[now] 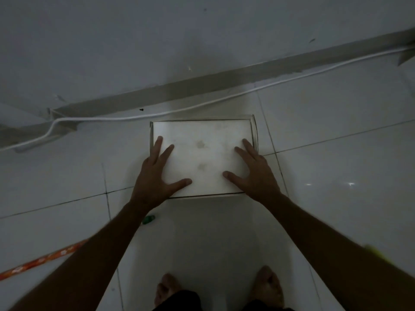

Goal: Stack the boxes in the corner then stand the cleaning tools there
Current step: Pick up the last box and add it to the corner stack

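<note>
Both hands flat on a white box on the floor near the wall.

Left hand (155, 173) and right hand (253, 171) press the box (202, 153) lid with fingers spread – nothing gripped. Box sits on the tile floor (336, 153), just short of the skirting (179, 90) and cable (134, 117). Looks like light, stiff cardboard with a smooth top – likely slippery from above, so take it by the two side edges. An orange pole (45, 259) lies well to the left.
</note>
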Action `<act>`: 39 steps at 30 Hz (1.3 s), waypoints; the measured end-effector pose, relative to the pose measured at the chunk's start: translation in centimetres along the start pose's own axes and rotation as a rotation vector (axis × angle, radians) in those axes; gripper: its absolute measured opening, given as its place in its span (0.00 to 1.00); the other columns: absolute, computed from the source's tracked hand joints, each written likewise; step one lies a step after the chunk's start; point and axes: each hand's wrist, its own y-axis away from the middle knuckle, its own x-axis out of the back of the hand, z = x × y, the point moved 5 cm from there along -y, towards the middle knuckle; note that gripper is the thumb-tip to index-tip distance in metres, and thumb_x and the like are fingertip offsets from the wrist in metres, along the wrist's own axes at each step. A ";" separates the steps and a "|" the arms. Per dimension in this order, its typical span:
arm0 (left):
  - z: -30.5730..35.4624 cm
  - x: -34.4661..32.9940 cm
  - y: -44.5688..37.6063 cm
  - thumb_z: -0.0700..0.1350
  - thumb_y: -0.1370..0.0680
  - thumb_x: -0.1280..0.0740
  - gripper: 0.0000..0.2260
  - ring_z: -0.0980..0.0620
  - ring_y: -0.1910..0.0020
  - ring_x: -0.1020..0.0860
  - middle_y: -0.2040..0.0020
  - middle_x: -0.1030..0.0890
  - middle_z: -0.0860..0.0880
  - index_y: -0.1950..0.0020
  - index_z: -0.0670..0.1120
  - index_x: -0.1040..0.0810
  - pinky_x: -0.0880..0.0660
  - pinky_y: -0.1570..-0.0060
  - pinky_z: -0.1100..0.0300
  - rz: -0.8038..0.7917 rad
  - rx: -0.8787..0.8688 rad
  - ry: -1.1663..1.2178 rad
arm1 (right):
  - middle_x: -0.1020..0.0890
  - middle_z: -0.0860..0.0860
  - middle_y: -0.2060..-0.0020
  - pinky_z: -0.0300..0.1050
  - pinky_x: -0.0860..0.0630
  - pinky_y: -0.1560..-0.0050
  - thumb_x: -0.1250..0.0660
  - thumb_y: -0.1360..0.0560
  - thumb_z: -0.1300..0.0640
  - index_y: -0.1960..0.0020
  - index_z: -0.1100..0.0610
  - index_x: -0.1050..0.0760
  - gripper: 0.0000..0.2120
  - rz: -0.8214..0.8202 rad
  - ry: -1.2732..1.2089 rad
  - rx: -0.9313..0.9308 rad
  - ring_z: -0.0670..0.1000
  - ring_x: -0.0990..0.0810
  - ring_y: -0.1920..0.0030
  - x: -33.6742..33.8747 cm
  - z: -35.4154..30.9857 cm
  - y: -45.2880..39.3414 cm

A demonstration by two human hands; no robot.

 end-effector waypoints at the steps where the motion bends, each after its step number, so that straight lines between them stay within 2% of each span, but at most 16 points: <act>1: -0.1 -0.1 -0.1 0.74 0.33 0.32 0.48 0.54 0.21 0.48 0.18 0.56 0.58 0.19 0.55 0.43 0.41 0.28 0.50 0.025 -0.004 0.005 | 0.45 0.46 0.19 0.58 0.35 0.29 0.30 0.27 0.33 0.22 0.50 0.36 0.40 0.035 -0.005 0.003 0.57 0.38 0.24 -0.1 0.1 -0.1; 4: -0.3 -0.3 -0.2 0.73 0.34 0.31 0.48 0.56 0.22 0.49 0.18 0.54 0.58 0.20 0.54 0.41 0.42 0.28 0.51 0.065 -0.006 0.022 | 0.42 0.49 0.19 0.57 0.35 0.29 0.29 0.28 0.34 0.23 0.51 0.35 0.40 0.090 -0.012 0.016 0.58 0.37 0.24 -0.4 0.1 -0.3; 9: -0.2 -0.8 -0.3 0.74 0.34 0.31 0.49 0.48 0.20 0.48 0.18 0.55 0.56 0.19 0.53 0.42 0.43 0.27 0.50 0.075 -0.013 0.019 | 0.45 0.49 0.19 0.53 0.39 0.29 0.28 0.29 0.33 0.21 0.50 0.38 0.43 0.096 -0.023 -0.010 0.58 0.42 0.22 -0.7 0.0 -0.2; 13: 0.0 -0.9 -0.3 0.73 0.33 0.31 0.49 0.48 0.20 0.46 0.17 0.54 0.55 0.20 0.51 0.40 0.43 0.28 0.51 0.101 -0.038 0.012 | 0.46 0.50 0.19 0.50 0.43 0.29 0.28 0.30 0.33 0.20 0.51 0.40 0.45 0.094 -0.030 -0.027 0.57 0.43 0.21 -0.6 0.0 -0.1; 20: 3.4 0.8 -0.3 0.71 0.33 0.28 0.48 0.45 0.22 0.42 0.17 0.52 0.55 0.19 0.51 0.40 0.40 0.29 0.52 0.105 -0.098 -0.023 | 0.45 0.51 0.19 0.52 0.43 0.26 0.29 0.30 0.31 0.21 0.51 0.39 0.46 0.129 -0.039 -0.030 0.56 0.44 0.21 2.1 0.0 1.4; 24: 8.1 3.4 -0.1 0.69 0.33 0.26 0.49 0.44 0.22 0.41 0.17 0.52 0.55 0.19 0.51 0.40 0.39 0.29 0.49 0.086 -0.114 -0.037 | 0.45 0.50 0.19 0.54 0.42 0.26 0.29 0.31 0.30 0.20 0.49 0.40 0.47 0.137 -0.056 -0.057 0.56 0.44 0.21 7.3 -1.2 3.3; 30: 17.8 8.9 0.1 0.74 0.34 0.31 0.49 0.44 0.22 0.41 0.18 0.53 0.57 0.20 0.51 0.39 0.37 0.28 0.48 0.066 -0.158 -0.027 | 0.46 0.49 0.19 0.50 0.44 0.27 0.28 0.32 0.30 0.20 0.50 0.41 0.48 0.165 -0.069 -0.098 0.56 0.44 0.21 18.0 -3.9 6.8; 34: 26.1 13.1 0.2 0.74 0.35 0.31 0.50 0.44 0.22 0.41 0.18 0.54 0.59 0.20 0.51 0.40 0.36 0.29 0.45 0.050 -0.207 -0.029 | 0.47 0.47 0.19 0.52 0.43 0.26 0.28 0.32 0.31 0.20 0.49 0.41 0.48 0.197 -0.092 -0.138 0.55 0.44 0.21 26.7 -5.6 9.8; 39: 37.6 17.9 0.8 0.75 0.36 0.32 0.50 0.45 0.22 0.41 0.18 0.54 0.61 0.20 0.53 0.40 0.35 0.29 0.45 0.009 -0.249 -0.016 | 0.46 0.47 0.19 0.48 0.43 0.27 0.28 0.32 0.31 0.21 0.49 0.40 0.47 0.245 -0.125 -0.183 0.54 0.43 0.22 38.5 -7.3 14.8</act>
